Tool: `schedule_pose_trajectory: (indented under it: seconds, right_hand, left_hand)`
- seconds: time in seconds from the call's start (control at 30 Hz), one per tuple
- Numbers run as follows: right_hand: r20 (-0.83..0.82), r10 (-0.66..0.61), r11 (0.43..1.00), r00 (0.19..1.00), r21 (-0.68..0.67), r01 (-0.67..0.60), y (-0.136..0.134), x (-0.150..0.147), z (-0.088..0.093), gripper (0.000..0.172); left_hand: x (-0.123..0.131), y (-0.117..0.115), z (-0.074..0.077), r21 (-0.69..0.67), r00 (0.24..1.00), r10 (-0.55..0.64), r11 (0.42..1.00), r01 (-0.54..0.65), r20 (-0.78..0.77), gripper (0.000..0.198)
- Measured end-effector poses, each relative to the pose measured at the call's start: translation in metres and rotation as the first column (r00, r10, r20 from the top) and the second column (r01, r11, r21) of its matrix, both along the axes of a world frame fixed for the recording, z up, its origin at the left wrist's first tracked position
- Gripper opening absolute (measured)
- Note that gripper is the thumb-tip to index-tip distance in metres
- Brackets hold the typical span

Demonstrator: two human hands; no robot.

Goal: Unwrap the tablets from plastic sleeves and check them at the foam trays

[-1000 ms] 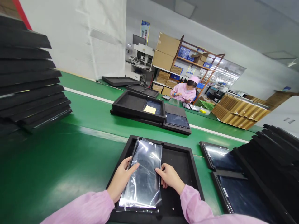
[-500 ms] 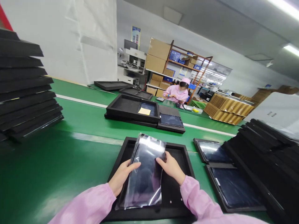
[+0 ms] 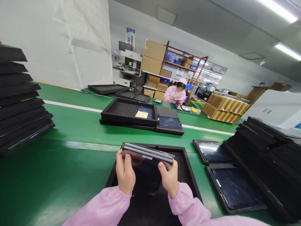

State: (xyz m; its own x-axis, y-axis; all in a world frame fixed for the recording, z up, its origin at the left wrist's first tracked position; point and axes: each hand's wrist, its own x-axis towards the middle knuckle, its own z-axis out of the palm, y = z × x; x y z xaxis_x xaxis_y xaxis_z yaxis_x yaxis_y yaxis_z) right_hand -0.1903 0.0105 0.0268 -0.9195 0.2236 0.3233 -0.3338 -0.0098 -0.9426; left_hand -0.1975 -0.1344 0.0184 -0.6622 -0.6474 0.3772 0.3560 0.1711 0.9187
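A small stack of dark tablets (image 3: 147, 169) is tilted up on edge over a black foam tray (image 3: 188, 169). Thin layered edges show along its top, with a small white label on the near face. My left hand (image 3: 126, 172) grips the stack's left side, thumb on the near face. Around the right side my right hand (image 3: 169, 179) is closed, its thumb near the top corner. Fingers behind the stack are hidden. The tray lies on the green table under both hands.
Black tray stacks rise at the left (image 3: 21, 103) and right (image 3: 263, 163). Beside the right one lie a tablet in a tray (image 3: 235, 188) and another (image 3: 210, 152). Ahead is a tray with a yellow note (image 3: 142, 115). A co-worker in pink (image 3: 175, 93) sits beyond.
The tablets were slanted with their long, shiny film-covered face toward me; now they are turned and tipped up, showing their edges. Both hands have shifted to the sides. The view has moved slightly.
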Motion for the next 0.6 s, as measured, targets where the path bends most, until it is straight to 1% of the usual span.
schedule_pose_trajectory:
  seconds: [0.07,0.1,0.17,0.23,0.27,0.3,0.37,0.4,0.43,0.47,0.5,0.53,0.6]
  right_hand:
    - [-0.062,-0.030,0.999,0.998,0.014,0.031,-0.006,0.011,0.001,0.056]
    - [-0.114,-0.014,0.999,0.993,0.042,0.019,-0.008,0.018,0.004,0.056]
    - [-0.231,0.080,0.988,0.970,0.144,-0.047,-0.011,0.029,0.014,0.050]
    - [-0.276,0.190,0.957,0.942,0.267,-0.115,-0.010,0.039,0.033,0.042]
    - [-0.250,0.233,0.934,0.940,0.327,-0.145,-0.008,0.042,0.044,0.045]
    - [-0.190,0.280,0.902,0.941,0.389,-0.190,-0.004,0.044,0.056,0.053]
    - [0.008,0.373,0.807,0.928,0.490,-0.329,0.007,0.046,0.077,0.069]
    - [0.113,0.402,0.759,0.908,0.514,-0.400,0.013,0.046,0.085,0.070]
    - [0.195,0.410,0.729,0.891,0.516,-0.449,0.018,0.044,0.091,0.066]
    - [0.250,0.409,0.719,0.877,0.503,-0.479,0.023,0.042,0.095,0.060]
    - [0.280,0.408,0.725,0.869,0.480,-0.495,0.025,0.038,0.097,0.053]
    - [0.288,0.405,0.743,0.868,0.449,-0.496,0.026,0.035,0.096,0.048]
    - [0.260,0.400,0.790,0.879,0.387,-0.475,0.025,0.027,0.092,0.041]
  left_hand:
    - [-0.010,0.008,0.013,0.022,0.997,0.027,0.999,-0.026,-0.070,0.045]
    - [-0.016,0.010,0.024,0.021,0.993,-0.002,1.000,0.005,-0.115,0.045]
    - [-0.033,0.011,0.047,-0.019,0.978,-0.119,0.993,0.118,-0.173,0.047]
    - [-0.051,0.011,0.067,-0.101,0.925,-0.329,0.944,0.315,-0.188,0.048]
    - [-0.059,0.012,0.073,-0.135,0.894,-0.410,0.911,0.390,-0.181,0.049]
    - [-0.066,0.012,0.077,-0.166,0.859,-0.481,0.874,0.456,-0.172,0.051]
    - [-0.076,0.015,0.077,-0.204,0.808,-0.567,0.820,0.535,-0.158,0.057]
    - [-0.079,0.016,0.074,-0.216,0.787,-0.597,0.798,0.563,-0.154,0.060]
    - [-0.081,0.017,0.070,-0.224,0.770,-0.620,0.780,0.585,-0.151,0.063]
    - [-0.082,0.018,0.067,-0.227,0.755,-0.639,0.765,0.602,-0.149,0.065]
    - [-0.082,0.019,0.063,-0.226,0.744,-0.651,0.755,0.615,-0.149,0.066]
    - [-0.083,0.018,0.060,-0.220,0.739,-0.656,0.752,0.622,-0.151,0.066]
    - [-0.083,0.016,0.057,-0.198,0.747,-0.646,0.762,0.616,-0.160,0.066]
